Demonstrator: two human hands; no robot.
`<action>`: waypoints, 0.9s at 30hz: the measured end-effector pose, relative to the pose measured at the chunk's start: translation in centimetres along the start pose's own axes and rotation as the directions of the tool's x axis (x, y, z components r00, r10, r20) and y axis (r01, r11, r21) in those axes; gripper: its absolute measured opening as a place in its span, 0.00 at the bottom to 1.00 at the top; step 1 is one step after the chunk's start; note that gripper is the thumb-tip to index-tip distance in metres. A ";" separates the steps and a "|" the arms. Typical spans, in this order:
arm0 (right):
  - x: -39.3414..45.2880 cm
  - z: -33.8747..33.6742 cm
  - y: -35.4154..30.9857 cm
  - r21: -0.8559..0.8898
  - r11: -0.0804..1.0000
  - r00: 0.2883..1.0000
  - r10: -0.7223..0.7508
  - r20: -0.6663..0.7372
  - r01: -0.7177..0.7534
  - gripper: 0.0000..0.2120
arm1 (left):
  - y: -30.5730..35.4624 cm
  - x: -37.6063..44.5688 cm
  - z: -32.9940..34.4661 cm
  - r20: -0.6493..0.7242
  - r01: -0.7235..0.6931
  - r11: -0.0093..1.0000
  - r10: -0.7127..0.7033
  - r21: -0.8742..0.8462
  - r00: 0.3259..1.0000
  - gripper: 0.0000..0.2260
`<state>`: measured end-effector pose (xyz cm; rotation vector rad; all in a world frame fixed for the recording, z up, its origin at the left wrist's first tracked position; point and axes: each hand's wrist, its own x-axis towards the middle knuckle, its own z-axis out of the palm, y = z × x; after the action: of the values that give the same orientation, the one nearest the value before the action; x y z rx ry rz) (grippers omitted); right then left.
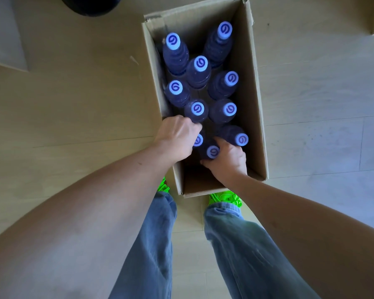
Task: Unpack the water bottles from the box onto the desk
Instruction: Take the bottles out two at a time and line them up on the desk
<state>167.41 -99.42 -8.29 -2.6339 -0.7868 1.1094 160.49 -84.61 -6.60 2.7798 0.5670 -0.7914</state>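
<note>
both hands, left hand (177,134) and right hand (227,160), each grip a bottle (212,151) inside the box (255,104).

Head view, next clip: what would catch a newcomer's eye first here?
An open cardboard box on the floor, packed with upright dark blue bottles with pale swirl-marked caps, fills the middle. At its near end the left hand and right hand each grip a bottle. Below the box, neon green shoes poke out under blue jeans.
</note>
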 end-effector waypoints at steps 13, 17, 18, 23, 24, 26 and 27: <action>-3.4 -11.2 -5.7 0.088 0.996 0.999 0.034 -0.010 -0.033 0.24 | -1.4 -3.8 -8.4 -0.034 0.154 0.933 -0.174 -0.325 0.984 0.18; -5.1 -16.7 -9.2 0.066 0.998 0.998 -0.007 -0.057 0.011 0.22 | -2.6 -6.8 -15.5 -0.109 0.131 0.930 -0.178 -0.343 0.978 0.17; -5.6 -18.2 -10.2 0.061 0.998 0.997 -0.025 -0.067 0.029 0.21 | -3.0 -7.6 -17.7 -0.121 0.135 0.925 -0.189 -0.355 0.974 0.16; -8.4 -27.5 -15.2 0.024 0.995 0.984 -0.088 -0.153 0.093 0.20 | -4.1 -11.6 -29.0 -0.175 0.161 0.908 -0.244 -0.387 0.954 0.17; -9.1 -29.4 -16.3 0.036 0.994 0.980 -0.096 -0.176 0.104 0.18 | -4.1 -12.4 -31.3 -0.189 0.167 0.909 -0.253 -0.381 0.949 0.18; -10.8 -33.4 -18.2 0.045 0.986 0.966 -0.147 -0.213 0.160 0.16 | -4.0 -14.1 -35.9 -0.218 0.179 0.900 -0.282 -0.396 0.934 0.20; -11.7 -35.4 -19.1 0.031 0.981 0.956 -0.182 -0.231 0.194 0.17 | -4.0 -14.9 -38.1 -0.231 0.181 0.897 -0.292 -0.403 0.928 0.21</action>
<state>177.93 -88.10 30.67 -2.5197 -0.9210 0.7535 164.94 -74.66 33.05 2.5010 1.0133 -0.2705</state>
